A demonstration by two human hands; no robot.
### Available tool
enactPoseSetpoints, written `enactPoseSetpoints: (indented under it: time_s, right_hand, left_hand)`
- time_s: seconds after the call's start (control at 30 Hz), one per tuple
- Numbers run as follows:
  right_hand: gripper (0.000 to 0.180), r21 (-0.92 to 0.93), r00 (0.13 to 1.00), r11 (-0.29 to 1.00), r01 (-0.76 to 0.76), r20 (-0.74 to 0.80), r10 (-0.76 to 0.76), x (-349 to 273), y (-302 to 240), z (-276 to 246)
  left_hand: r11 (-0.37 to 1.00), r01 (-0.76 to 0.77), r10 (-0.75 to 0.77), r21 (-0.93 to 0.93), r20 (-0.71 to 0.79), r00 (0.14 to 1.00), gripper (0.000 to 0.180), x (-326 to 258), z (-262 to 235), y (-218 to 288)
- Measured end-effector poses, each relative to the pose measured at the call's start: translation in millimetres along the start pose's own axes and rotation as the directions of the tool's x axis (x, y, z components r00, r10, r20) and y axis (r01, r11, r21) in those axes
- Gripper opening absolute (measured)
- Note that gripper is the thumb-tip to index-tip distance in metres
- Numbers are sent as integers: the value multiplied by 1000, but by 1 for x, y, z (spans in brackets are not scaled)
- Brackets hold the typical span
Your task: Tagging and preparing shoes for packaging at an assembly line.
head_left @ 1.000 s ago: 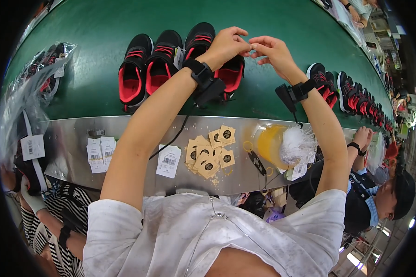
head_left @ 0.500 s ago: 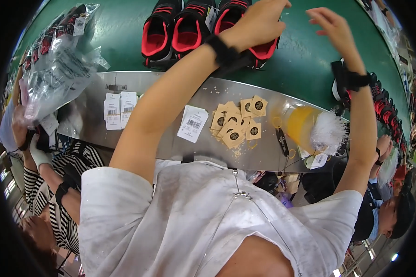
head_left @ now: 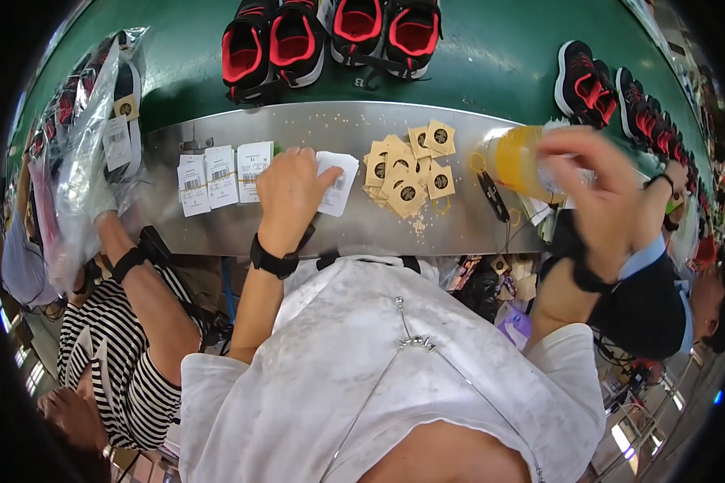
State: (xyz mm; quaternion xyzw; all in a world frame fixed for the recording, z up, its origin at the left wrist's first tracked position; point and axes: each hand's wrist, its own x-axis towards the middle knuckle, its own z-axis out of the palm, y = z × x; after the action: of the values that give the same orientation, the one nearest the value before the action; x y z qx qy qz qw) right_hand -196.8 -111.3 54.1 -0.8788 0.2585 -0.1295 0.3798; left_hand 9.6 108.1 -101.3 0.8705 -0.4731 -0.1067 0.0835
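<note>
My left hand (head_left: 288, 191) rests over the metal worktop with its fingers bent down and their tips partly hidden. Its thumb stretches out onto a stack of white tags (head_left: 338, 181). Beside the fingers lies another stack of white barcode tags (head_left: 254, 157). My right hand (head_left: 600, 185), smeared by motion, is raised in front of the open end of a yellow tub (head_left: 517, 154) lying on its side. Whether its fingers hold anything does not show. Between my hands spreads a pile of small brown square tags (head_left: 403, 177) with black round prints.
Black-and-red sneakers (head_left: 358, 24) stand in a row beyond the metal worktop (head_left: 338, 235), with more sneakers (head_left: 584, 87) at the right. A small black tool (head_left: 492, 193) lies by the tub. A person in stripes (head_left: 137, 338) works at my left with bagged shoes (head_left: 121, 121).
Both hands have come back from the sneakers: the left down to the white tags, the right to the yellow tub. The middle sneakers now sit farther left, and a pair shows at the right.
</note>
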Motion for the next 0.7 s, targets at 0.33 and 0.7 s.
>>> enactPoseSetpoints:
  time_s: [0.33, 0.7]
  right_hand:
    - [20, -241, 990, 961, -137, -73, 122, -58, 73, 170]
    - [18, 332, 916, 855, -398, 94, 390, -73, 93, 153]
  left_hand:
    - [744, 168, -66, -647, 178, 982, 22, -3, 1, -18]
    - [273, 277, 184, -921, 333, 925, 12, 3, -20, 32]
